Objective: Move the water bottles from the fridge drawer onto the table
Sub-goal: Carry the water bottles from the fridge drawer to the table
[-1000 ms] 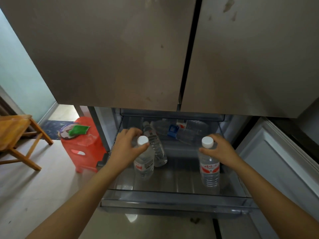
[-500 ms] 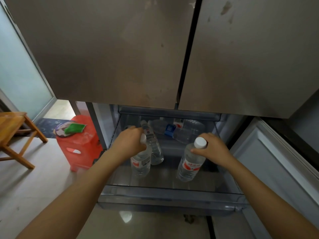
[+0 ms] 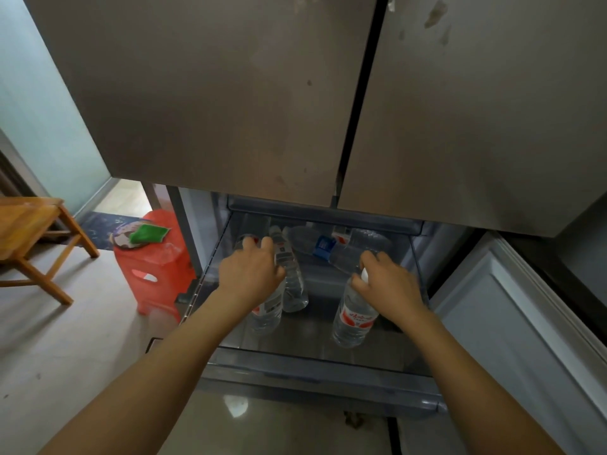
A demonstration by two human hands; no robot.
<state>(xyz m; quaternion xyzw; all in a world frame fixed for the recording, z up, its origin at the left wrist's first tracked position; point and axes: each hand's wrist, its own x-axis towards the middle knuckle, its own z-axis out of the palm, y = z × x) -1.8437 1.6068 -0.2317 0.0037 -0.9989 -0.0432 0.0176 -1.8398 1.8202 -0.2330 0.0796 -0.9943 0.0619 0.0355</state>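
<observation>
The fridge drawer [image 3: 315, 372] is pulled out below two shut steel doors. My left hand [image 3: 251, 274] grips the top of a clear water bottle [image 3: 266, 315] with a red label at the drawer's left. Right beside it lies another clear bottle [image 3: 292, 277], leaning back. My right hand [image 3: 387, 284] grips the neck of a red-labelled bottle [image 3: 353, 320] that tilts to the left in the drawer's right half. More bottles [image 3: 348, 246], one with a blue label, lie at the back.
A red plastic stool [image 3: 154, 264] with a green cloth on it stands left of the drawer. Further left is a wooden stool [image 3: 29, 231]. An open fridge door panel [image 3: 512, 323] stands at the right. The floor is pale tile.
Both hands have sunk deeper into the drawer with their bottles. The right bottle went from upright to tilted left, and my hands now cover both white caps.
</observation>
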